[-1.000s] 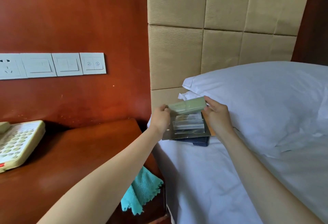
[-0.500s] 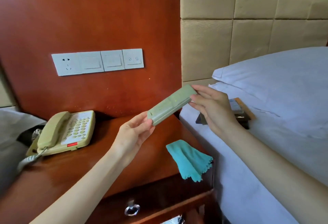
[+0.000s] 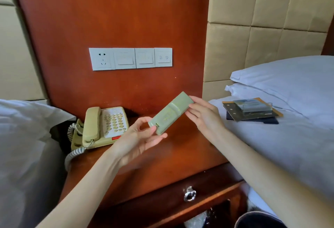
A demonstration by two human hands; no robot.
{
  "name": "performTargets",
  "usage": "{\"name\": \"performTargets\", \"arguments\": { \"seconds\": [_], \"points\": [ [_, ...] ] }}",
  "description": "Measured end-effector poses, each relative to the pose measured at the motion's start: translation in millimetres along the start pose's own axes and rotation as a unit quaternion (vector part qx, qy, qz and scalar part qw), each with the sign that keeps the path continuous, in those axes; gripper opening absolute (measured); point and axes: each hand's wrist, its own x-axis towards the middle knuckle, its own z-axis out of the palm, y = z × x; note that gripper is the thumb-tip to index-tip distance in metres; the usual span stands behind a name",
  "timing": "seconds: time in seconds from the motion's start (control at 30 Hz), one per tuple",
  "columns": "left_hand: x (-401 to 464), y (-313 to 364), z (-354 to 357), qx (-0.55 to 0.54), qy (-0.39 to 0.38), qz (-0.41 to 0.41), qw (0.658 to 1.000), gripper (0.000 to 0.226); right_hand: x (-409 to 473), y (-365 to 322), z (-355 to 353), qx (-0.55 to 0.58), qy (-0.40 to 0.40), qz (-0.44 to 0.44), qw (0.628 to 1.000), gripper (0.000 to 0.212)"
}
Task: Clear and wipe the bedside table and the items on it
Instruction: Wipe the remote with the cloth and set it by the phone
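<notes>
A long pale-green box (image 3: 169, 113) is held in the air above the wooden bedside table (image 3: 182, 157). My left hand (image 3: 137, 137) pinches its near lower end between thumb and fingers. My right hand (image 3: 204, 114) grips its far upper end. A beige telephone (image 3: 103, 126) stands at the table's back left, its coiled cord hanging off the left side. A stack of a clear stand, cards and dark folders (image 3: 251, 110) lies on the white bed to the right. The teal cloth is hidden in this view.
A socket and switch panel (image 3: 130, 58) is on the red wood wall behind the table. White pillows (image 3: 289, 83) lie on the right bed, another white bed (image 3: 23, 137) on the left. The drawer has a metal ring pull (image 3: 189, 193). A dark bin rim (image 3: 260, 219) shows bottom right.
Both hands carried the green box from over the stack on the bed leftward to above the bedside table. The view swung left, and the teal cloth dropped out of sight.
</notes>
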Motion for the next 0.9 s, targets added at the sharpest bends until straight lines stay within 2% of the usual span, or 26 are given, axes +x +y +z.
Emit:
{"name": "performTargets", "arguments": {
  "seconds": [0.07,0.1,0.23,0.3,0.43,0.5,0.6,0.67,0.7,0.8,0.83,0.87,0.9],
  "points": [
    [3.0,3.5,-7.9,-0.042,-0.009,-0.041,0.998,0.013,3.6,8.0,3.2,-0.007,-0.013,0.001,1.0,0.025],
    [5.3,4.8,-11.0,-0.05,-0.014,-0.064,0.997,0.018,4.5,12.2,2.8,-0.012,-0.02,0.002,1.0,0.025],
    [19.6,3.1,-18.2,0.055,-0.038,-0.115,0.991,0.049,9.1,22.3,-1.9,-0.047,-0.059,0.004,0.997,0.029],
    [25.1,1.5,-16.8,0.072,-0.045,-0.125,0.988,0.05,12.8,21.6,-3.8,-0.049,-0.073,0.009,0.996,0.034],
    [35.9,-7.0,-10.6,0.031,-0.029,-0.098,0.994,0.053,20.6,19.5,-9.5,-0.098,-0.088,0.011,0.991,0.042],
    [40.3,-18.8,-8.4,0.046,-0.006,-0.062,0.997,0.051,22.2,18.6,-13.6,-0.204,-0.082,-0.001,0.976,0.043],
    [41.5,-33.5,-3.4,0.089,0.022,-0.015,0.996,0.042,18.1,12.5,-26.4,-0.425,-0.091,-0.02,0.901,0.043],
    [40.5,-37.2,-3.6,0.12,0.031,0.016,0.992,0.041,8.8,5.8,-40.5,-0.518,-0.117,-0.034,0.847,0.047],
    [41.5,-38.2,-4.5,0.131,0.037,0.028,0.99,0.042,3.2,1.9,-50.8,-0.578,-0.129,-0.049,0.804,0.049],
    [45.8,-39.8,-7.5,0.151,0.046,0.044,0.987,0.046,-11.0,-10.5,-86.4,-0.766,-0.127,-0.099,0.622,0.055],
    [47.0,-40.6,-8.5,0.155,0.049,0.046,0.986,0.047,-15.4,-13.8,-96.8,-0.788,-0.115,-0.094,0.598,0.055],
    [48.0,-41.6,-9.2,0.159,0.052,0.049,0.985,0.047,-19.6,-16.3,-105.5,-0.785,-0.103,-0.071,0.607,0.055],
    [48.4,-42.5,-9.4,0.163,0.054,0.051,0.984,0.048,-23.4,-17.0,-112.8,-0.764,-0.097,-0.037,0.636,0.054]
  ]
}}
